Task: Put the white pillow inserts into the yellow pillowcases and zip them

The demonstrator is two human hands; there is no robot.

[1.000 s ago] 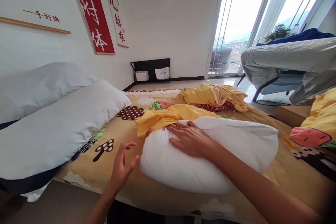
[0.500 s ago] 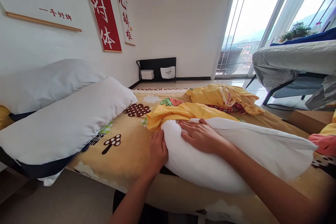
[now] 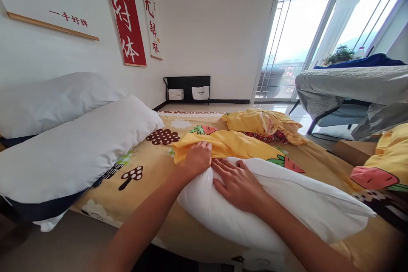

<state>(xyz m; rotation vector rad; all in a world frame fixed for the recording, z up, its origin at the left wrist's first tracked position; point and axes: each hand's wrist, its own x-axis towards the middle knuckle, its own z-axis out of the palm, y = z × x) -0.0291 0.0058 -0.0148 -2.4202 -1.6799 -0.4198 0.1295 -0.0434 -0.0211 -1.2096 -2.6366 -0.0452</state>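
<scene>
A white pillow (image 3: 306, 195) lies slantwise on the bed's near side. My right hand (image 3: 237, 185) presses flat on its upper end, fingers stretched out. Just left of those fingertips, my left hand (image 3: 199, 159) is closed on the edge of a yellow pillowcase (image 3: 229, 142) with a carrot print, right where it meets the pillow's end. The fingertips of this hand are partly hidden. Beyond the pillow the pillowcase spreads loosely across the sheet.
Two more white pillows, a front one (image 3: 95, 148) and a rear one (image 3: 60, 97), rest at the left. Bunched yellow cloth (image 3: 261, 121) lies at the bed's far side. More carrot-print cloth (image 3: 379, 176) and a cardboard box (image 3: 353, 151) are at the right, below a covered table (image 3: 350, 80).
My left hand has moved up from the pillow's left side onto the yellow pillowcase and closed there. My right hand stays on the pillow, and the pillow's end has shifted slightly left and down.
</scene>
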